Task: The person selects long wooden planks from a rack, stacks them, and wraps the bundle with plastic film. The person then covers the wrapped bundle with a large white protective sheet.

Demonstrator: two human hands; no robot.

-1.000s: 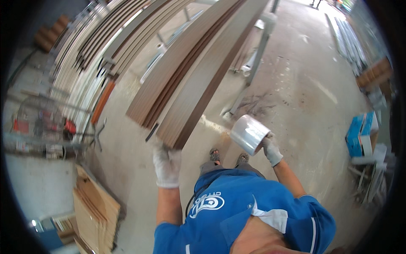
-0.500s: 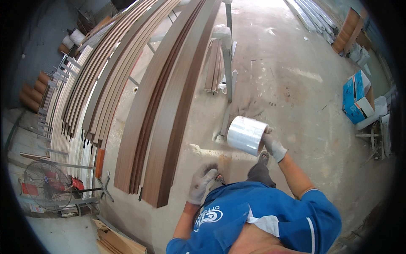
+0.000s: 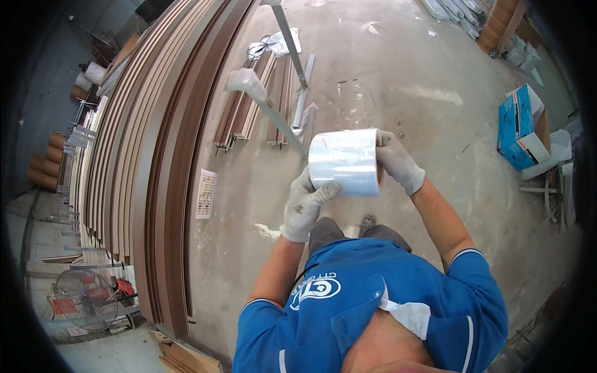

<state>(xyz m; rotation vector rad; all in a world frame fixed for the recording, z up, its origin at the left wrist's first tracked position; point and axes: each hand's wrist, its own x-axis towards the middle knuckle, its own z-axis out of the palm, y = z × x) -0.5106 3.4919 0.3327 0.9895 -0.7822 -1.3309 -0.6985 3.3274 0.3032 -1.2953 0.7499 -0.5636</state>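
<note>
A wide roll of clear stretch film (image 3: 344, 159) is held up in front of my body, between both hands. My gloved left hand (image 3: 305, 202) grips its left end, with the thumb across the lower front of the roll. At the other end my gloved right hand (image 3: 398, 161) has its fingers at the roll's core opening; part of those fingers is hidden by the roll. Long brown profile boards (image 3: 177, 168) lie stacked to the left, apart from my hands.
Padded metal rack posts (image 3: 273, 115) stand ahead, with shorter profiles (image 3: 245, 102) beside them near the floor. A standing fan (image 3: 87, 299) is at the lower left. On the right sits a blue cardboard box (image 3: 519, 133). A printed sheet (image 3: 206, 194) shows beside the long boards.
My left hand has come up and taken hold of the film roll, which my right hand was holding alone. The roll has moved slightly left and up in view; the long boards now appear farther left.
</note>
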